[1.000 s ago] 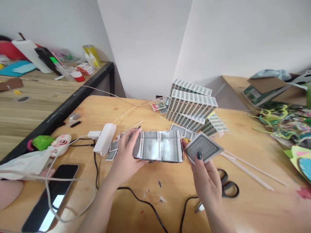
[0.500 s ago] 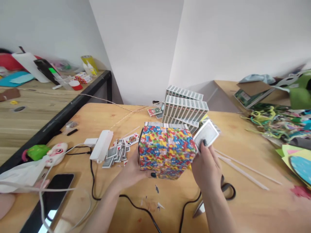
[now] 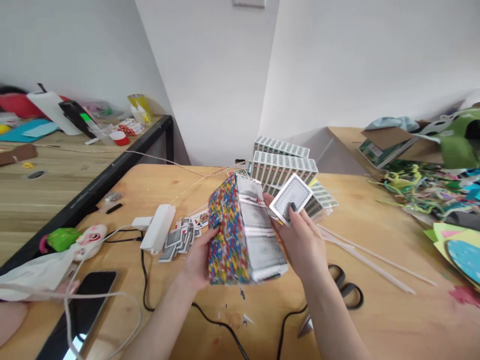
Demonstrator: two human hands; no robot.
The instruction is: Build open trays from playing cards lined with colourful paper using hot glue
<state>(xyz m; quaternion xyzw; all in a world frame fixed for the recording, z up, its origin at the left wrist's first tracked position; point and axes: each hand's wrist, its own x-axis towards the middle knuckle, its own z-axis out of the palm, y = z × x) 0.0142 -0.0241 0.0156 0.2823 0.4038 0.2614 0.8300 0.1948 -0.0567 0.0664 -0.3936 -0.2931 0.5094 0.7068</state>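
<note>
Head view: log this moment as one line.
left grip: holds multicoloured box | right grip: holds playing card | scissors: on table

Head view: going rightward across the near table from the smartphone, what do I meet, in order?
Smartphone, white block, loose playing cards, colourful patterned box in the left hand, single playing card in the right hand, scissors, coloured paper.

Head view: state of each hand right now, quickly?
Left hand: closed on the multicoloured box.
Right hand: closed, holding a playing card.
</note>
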